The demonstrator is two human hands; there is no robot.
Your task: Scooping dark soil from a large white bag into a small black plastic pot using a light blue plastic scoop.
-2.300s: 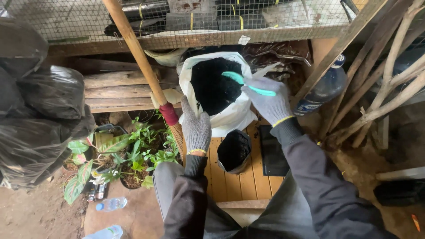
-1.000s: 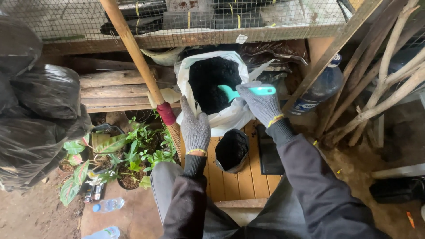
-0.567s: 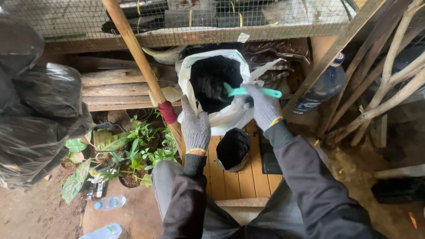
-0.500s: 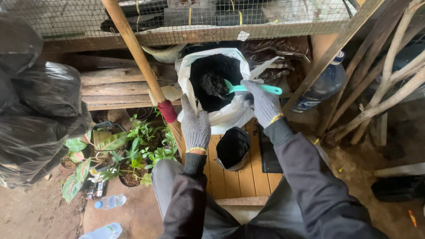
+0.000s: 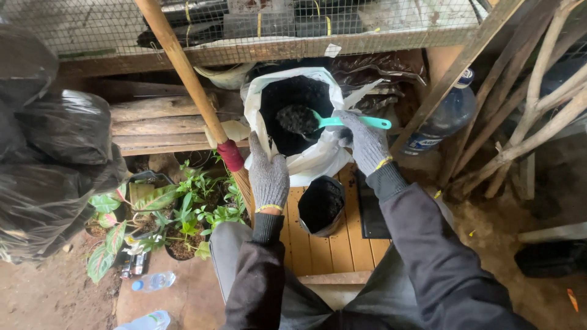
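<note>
Soil point(image 5: 298, 117) now sits heaped on the blade of the teal trowel point(image 5: 342, 121), raised just clear of the dark fill inside the white sack point(image 5: 318, 160); a moment ago the blade was buried in that fill, and two seconds back the trowel was empty and held above the sack's mouth. So a load has been dug and lifted, and it hangs over the sack's opening, not yet over anything else. The right hand point(image 5: 365, 142), in a grey knit glove, is closed firmly round the trowel's handle at the sack's right rim, with the handle end poking out past the fingers. The left hand point(image 5: 268, 174), gloved the same, rests with fingers pinching the sack's front left edge, much as it did before, keeping the mouth open. Directly in front of the sack, on the yellow slatted board point(image 5: 318, 250), stands a small black grow bag point(image 5: 321, 206) partly filled with dark soil. Left of the sack a wooden pole point(image 5: 189, 79) leans across, and potted green plants point(image 5: 183, 214) cluster on the ground further left; a large plastic bottle point(image 5: 443, 119) leans to the sack's right.
</note>
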